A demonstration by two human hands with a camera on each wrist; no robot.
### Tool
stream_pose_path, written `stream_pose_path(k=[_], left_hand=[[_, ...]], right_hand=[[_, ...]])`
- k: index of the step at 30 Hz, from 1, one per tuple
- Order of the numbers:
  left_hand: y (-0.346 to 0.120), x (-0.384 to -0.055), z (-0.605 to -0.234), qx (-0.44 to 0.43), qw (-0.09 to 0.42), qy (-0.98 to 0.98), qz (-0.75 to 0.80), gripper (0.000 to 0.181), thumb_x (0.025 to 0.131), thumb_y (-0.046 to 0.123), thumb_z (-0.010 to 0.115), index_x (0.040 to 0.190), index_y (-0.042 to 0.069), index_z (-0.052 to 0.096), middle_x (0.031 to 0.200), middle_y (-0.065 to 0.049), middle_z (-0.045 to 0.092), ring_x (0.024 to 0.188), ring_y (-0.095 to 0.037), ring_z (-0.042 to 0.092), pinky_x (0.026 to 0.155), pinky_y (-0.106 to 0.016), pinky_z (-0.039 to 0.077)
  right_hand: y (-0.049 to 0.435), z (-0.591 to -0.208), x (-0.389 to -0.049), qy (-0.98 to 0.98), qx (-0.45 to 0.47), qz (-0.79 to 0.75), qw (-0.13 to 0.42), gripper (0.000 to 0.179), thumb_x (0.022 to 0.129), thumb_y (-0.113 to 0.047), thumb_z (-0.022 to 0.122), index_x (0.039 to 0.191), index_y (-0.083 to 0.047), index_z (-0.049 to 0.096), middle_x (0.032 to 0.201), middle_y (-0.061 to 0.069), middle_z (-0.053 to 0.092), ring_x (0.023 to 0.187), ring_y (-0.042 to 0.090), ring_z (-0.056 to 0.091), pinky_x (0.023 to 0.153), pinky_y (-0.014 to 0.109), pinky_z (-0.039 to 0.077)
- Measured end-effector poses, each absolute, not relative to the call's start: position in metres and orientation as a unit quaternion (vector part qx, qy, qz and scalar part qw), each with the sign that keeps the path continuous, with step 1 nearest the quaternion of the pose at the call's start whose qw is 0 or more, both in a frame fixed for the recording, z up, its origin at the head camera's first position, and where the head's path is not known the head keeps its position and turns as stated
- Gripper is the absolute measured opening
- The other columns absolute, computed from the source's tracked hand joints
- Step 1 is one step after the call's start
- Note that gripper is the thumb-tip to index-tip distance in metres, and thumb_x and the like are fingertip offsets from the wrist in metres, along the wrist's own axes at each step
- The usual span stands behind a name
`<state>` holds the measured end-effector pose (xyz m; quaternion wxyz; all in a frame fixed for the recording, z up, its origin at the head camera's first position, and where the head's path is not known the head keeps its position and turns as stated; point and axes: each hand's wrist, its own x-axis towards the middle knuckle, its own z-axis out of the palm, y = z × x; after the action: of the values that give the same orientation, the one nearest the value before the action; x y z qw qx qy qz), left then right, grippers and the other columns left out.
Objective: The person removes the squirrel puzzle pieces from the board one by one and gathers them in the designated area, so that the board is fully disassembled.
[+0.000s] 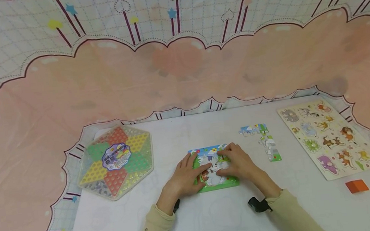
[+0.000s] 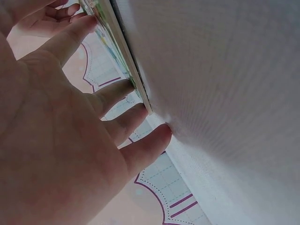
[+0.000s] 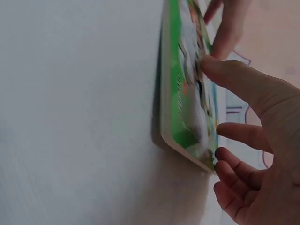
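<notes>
A small jigsaw puzzle board (image 1: pixel 217 187) with a green and blue border and an animal picture lies flat on the white table, below both hands. My left hand (image 1: pixel 183 178) spreads its fingers over the board's left side, the index finger reaching across the picture. In the left wrist view its other fingertips rest along the edge of the board (image 2: pixel 123 51). My right hand (image 1: pixel 241 164) touches the right side of the picture with thumb and index finger apart. Its remaining fingers bend loosely beside the board (image 3: pixel 176 112) in the right wrist view. The hands hide part of the picture.
Loose joined jigsaw pieces (image 1: pixel 254 129) lie behind the right hand, with another strip of pieces (image 1: pixel 271 149) nearby. A hexagonal Chinese checkers board (image 1: pixel 115 181) sits at left. At right are a wooden animal peg board (image 1: pixel 335 150) and an orange block (image 1: pixel 357 186).
</notes>
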<state>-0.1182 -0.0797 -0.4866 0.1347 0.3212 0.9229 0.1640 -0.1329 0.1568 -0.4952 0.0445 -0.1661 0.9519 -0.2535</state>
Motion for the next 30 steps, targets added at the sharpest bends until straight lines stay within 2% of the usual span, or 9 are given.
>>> stream_pose_path(k=[5, 15, 22, 30], left_hand=[[-0.079, -0.119, -0.486, 0.32, 0.137, 0.923, 0.163, 0.055, 0.093, 0.036, 0.065, 0.146, 0.027, 0.051, 0.159, -0.022, 0.02, 0.146, -0.045, 0.015, 0.113, -0.058, 0.023], [-0.08, -0.118, -0.487, 0.319, 0.132, 0.924, 0.162, 0.056, 0.092, 0.035, 0.066, 0.146, 0.027, 0.05, 0.158, -0.021, 0.022, 0.145, -0.044, 0.016, 0.113, -0.058, 0.024], [-0.079, -0.119, -0.487, 0.312, 0.131, 0.926, 0.164, 0.068, 0.091, 0.035, 0.069, 0.151, 0.018, 0.042, 0.157, -0.021, 0.023, 0.145, -0.045, 0.018, 0.111, -0.057, 0.028], [-0.079, -0.12, -0.487, 0.301, 0.139, 0.931, 0.151, 0.08, 0.089, 0.038, 0.068, 0.152, 0.002, 0.033, 0.159, -0.019, 0.023, 0.146, -0.041, 0.018, 0.113, -0.054, 0.027]], right_hand=[[0.15, -0.498, -0.13, 0.952, -0.166, -0.252, 0.043, 0.064, 0.071, -0.04, 0.088, 0.121, -0.005, 0.07, 0.106, 0.008, 0.052, 0.094, 0.023, 0.049, 0.077, 0.038, 0.048], [0.141, -0.499, -0.128, 0.955, -0.142, -0.258, 0.035, 0.047, 0.069, -0.037, 0.089, 0.101, -0.008, 0.072, 0.1, 0.003, 0.053, 0.092, 0.021, 0.052, 0.075, 0.039, 0.051], [0.136, -0.497, -0.128, 0.967, -0.15, -0.203, 0.022, 0.044, 0.069, -0.04, 0.086, 0.095, -0.01, 0.068, 0.088, -0.001, 0.055, 0.08, 0.018, 0.053, 0.064, 0.034, 0.049], [0.137, -0.497, -0.128, 0.972, -0.156, -0.177, 0.004, 0.044, 0.068, -0.045, 0.085, 0.09, -0.013, 0.066, 0.083, -0.004, 0.052, 0.074, 0.014, 0.051, 0.061, 0.031, 0.047]])
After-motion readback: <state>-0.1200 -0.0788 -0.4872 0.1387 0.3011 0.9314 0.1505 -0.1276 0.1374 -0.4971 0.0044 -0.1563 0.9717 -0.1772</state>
